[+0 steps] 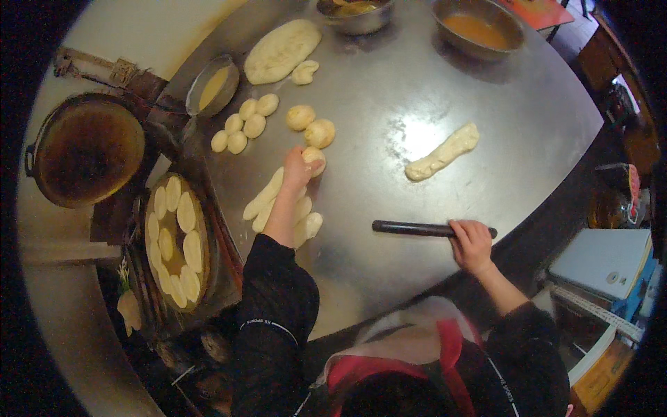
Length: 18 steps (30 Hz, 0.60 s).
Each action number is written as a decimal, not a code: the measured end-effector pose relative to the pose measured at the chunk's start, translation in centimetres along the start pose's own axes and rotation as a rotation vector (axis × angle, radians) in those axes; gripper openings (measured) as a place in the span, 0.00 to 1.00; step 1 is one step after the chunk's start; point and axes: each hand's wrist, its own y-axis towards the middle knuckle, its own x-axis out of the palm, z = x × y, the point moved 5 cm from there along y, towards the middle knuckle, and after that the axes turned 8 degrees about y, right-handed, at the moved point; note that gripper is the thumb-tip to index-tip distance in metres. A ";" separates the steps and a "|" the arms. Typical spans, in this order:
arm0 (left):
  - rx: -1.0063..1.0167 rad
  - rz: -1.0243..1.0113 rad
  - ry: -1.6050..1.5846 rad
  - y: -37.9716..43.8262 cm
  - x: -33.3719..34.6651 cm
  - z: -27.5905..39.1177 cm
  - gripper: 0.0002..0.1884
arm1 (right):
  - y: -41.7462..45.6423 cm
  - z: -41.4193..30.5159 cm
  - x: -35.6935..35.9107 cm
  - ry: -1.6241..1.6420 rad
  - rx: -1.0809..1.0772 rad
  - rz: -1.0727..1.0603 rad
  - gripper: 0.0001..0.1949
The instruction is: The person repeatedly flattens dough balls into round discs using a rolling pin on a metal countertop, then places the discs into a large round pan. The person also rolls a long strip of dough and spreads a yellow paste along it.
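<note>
My left hand (298, 169) has its fingers around a round dough piece (313, 157) on the steel worktop (359, 172). Two more yellowish dough rounds (319, 133) lie just beyond it, and several long dough rolls (271, 193) lie beside and partly under my left forearm. My right hand (471, 244) rests on one end of a dark rolling pin (411, 228), near the front edge. A long, oily-looking dough strip (443, 152) lies beyond the pin. Small dough balls (245, 122) sit in a group at the left, with a large flat dough slab (283, 51) and a small dough lump (305, 72) farther back.
A round pan (200, 219) with several flat oval dough pieces stands left of the worktop, near a large dark griddle (88, 151). A bowl of yellow liquid (233, 86) is at the left edge; two metal bowls (359, 23) (505, 49) stand at the back.
</note>
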 end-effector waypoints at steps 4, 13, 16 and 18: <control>-0.279 0.057 -0.735 -2.7 -2.3 0.6 0.22 | -0.1 0.1 0.2 0.012 -0.014 0.002 0.23; -0.089 0.336 -1.299 -19.3 -11.7 1.5 0.26 | -0.2 0.2 0.4 0.026 -0.014 -0.008 0.22; -0.116 0.587 -0.804 -27.9 -9.4 0.3 0.27 | -0.6 0.4 0.7 -0.005 -0.055 0.019 0.24; -0.078 0.613 -0.250 -33.3 -5.8 -0.5 0.27 | -0.7 0.3 0.8 -0.001 -0.070 0.007 0.24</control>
